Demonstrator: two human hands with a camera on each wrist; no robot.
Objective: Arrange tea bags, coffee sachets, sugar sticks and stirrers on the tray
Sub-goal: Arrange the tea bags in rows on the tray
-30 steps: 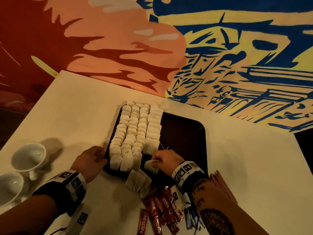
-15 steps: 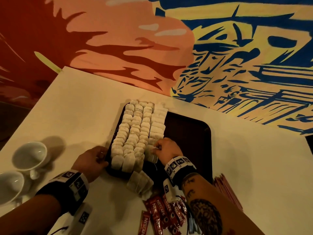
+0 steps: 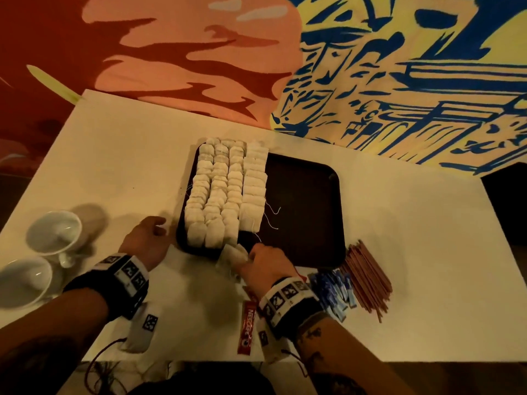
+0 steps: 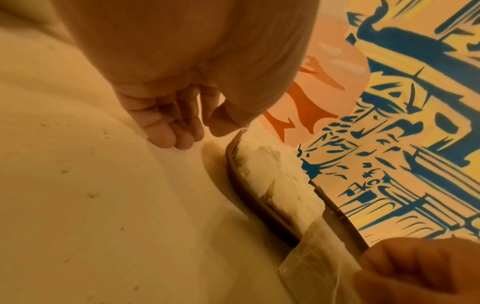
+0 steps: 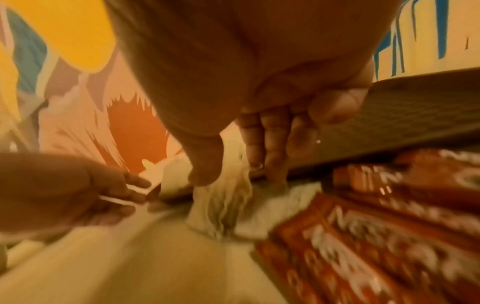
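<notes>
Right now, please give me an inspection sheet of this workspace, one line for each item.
Surface: pale table, small specks near the left hand.
Job's things: dark tray, four rows of tea bags on its left half; loose tea bags, coffee sachets, sugar sticks, stirrers off it.
Clutter: two white cups.
Grippers: left hand relaxed beside the tray; right hand pinches the loose tea bags.
Cables: cords from the wrist units.
Surroundings: painted mural wall.

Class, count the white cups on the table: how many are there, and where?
2: one cup at the table's left edge, another cup nearer, partly cut off; more may lie outside view.
</notes>
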